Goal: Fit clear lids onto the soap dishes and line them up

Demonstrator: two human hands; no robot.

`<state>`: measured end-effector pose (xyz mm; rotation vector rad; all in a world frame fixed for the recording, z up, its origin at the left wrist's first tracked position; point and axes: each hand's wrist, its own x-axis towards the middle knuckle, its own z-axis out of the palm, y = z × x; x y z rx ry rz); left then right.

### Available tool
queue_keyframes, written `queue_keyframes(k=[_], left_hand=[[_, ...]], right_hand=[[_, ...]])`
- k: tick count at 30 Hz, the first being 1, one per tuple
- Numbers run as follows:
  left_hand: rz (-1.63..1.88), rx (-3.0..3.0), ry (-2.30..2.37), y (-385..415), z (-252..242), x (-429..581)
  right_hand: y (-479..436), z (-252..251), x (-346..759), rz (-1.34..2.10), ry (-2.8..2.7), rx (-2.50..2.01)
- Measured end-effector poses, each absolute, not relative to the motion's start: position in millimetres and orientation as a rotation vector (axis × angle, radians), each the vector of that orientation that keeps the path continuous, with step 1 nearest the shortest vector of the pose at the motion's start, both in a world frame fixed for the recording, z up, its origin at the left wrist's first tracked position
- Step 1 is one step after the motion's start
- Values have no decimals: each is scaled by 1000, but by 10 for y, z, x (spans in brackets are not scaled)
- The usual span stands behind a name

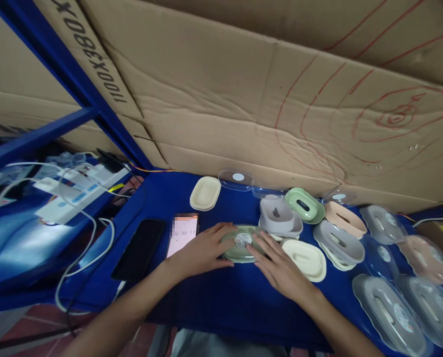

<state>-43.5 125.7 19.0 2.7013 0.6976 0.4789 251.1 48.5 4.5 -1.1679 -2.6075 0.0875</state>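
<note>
Inspecting the centre of the frame: a green oval dish lies flat on the blue counter, under a transparent cover bearing a round white sticker. The left hand is cupped over the dish's left end, fingers curved across the top and thumb along the near rim, gripping it. The right hand lies flat, fingers straight and close together, fingertips resting on the dish's right part; it grips nothing.

Left of the left hand, 2 phones lie flat on the counter: a lit phone with a pinkish screen, then a dark phone.

Behind the dish, towards the cardboard wall: a cream tray and a loose clear lid.

Right of centre: a grey stacked dish, a second green dish, a pink dish, and a cream dish just beside the right hand. Clear-covered dishes fill the lower right.

Middle left of the frame: a white power strip with white cables
</note>
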Motion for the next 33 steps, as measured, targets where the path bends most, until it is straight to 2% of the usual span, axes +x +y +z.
queue_keyframes(k=[18,33], left_hand=[[541,2772,708,1300,112,-447],[481,2421,915,1270,67,-384]], right_hand=[[509,69,2462,172,-2478,-1245],[523,76,2428,61,-2544,-1242]])
